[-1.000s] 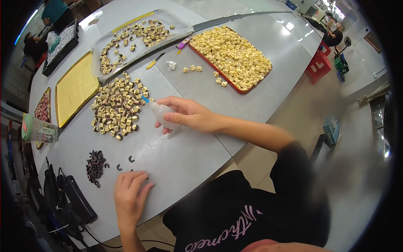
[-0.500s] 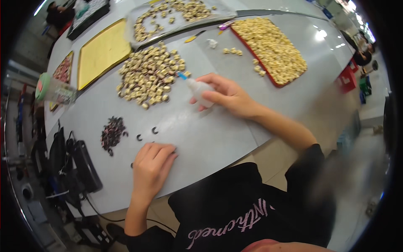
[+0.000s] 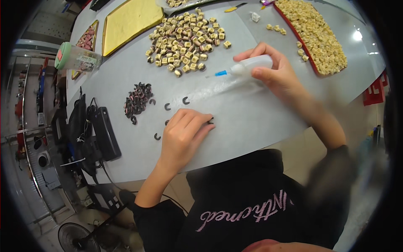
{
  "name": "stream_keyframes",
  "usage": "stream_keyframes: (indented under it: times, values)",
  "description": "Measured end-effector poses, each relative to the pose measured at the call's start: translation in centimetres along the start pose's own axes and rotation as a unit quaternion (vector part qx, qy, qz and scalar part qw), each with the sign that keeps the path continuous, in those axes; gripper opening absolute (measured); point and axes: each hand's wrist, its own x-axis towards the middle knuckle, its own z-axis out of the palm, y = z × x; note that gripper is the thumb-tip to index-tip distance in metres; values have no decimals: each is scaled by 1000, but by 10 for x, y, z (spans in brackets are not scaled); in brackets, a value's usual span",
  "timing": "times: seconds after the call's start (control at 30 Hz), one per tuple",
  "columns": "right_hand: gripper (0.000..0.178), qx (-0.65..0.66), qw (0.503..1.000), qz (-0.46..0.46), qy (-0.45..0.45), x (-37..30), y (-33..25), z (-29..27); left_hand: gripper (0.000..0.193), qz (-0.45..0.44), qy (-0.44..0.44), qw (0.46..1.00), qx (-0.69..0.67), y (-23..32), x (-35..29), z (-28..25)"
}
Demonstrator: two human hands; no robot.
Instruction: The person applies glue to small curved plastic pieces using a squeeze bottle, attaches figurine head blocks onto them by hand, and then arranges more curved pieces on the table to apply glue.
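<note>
My right hand point(image 3: 279, 71) is closed around a white squeeze bottle point(image 3: 252, 65) held above the table. The bottle lies nearly level, its blue needle tip pointing left. Lower on the table, my left hand point(image 3: 180, 136) has thumb and forefinger together on a small black C-shaped piece point(image 3: 210, 122), mostly hidden by the fingertips. Several loose black C-shaped pieces point(image 3: 186, 100) lie around that hand. Farther left is a pile of black and pinkish curved pieces point(image 3: 137, 99). Beyond my hands spreads a heap of cream-and-dark square pieces point(image 3: 184, 42).
A red-edged tray point(image 3: 308, 59) full of cream pieces stands at the right. At the back left are a yellow tray point(image 3: 130, 25) and a clear jar with a green lid point(image 3: 79, 59). A black power adapter point(image 3: 106, 132) with cables lies by the table's left edge.
The bottle has tipped over to level, its tip now pointing left and away from the square pieces. The view has shifted. My left hand keeps its pinch at the table.
</note>
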Motion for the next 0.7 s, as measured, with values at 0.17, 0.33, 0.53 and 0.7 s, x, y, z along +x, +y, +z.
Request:
stream_keyframes:
  times: [0.17,0.33,0.53,0.7]
  values:
    - [38,8,999,33,-15,-3,-2,3,37,-32,33,998,-50,2,0,6]
    - [39,-6,996,66,-53,-6,2,11,43,-82,44,991,-98,-1,-1,12]
    - [39,-113,992,34,-54,-13,8,25,53,-40,26,996,-75,-8,-6,14]
    - [46,-118,990,40,-72,-9,16,26,55,-30,27,998,-56,-7,-3,15]
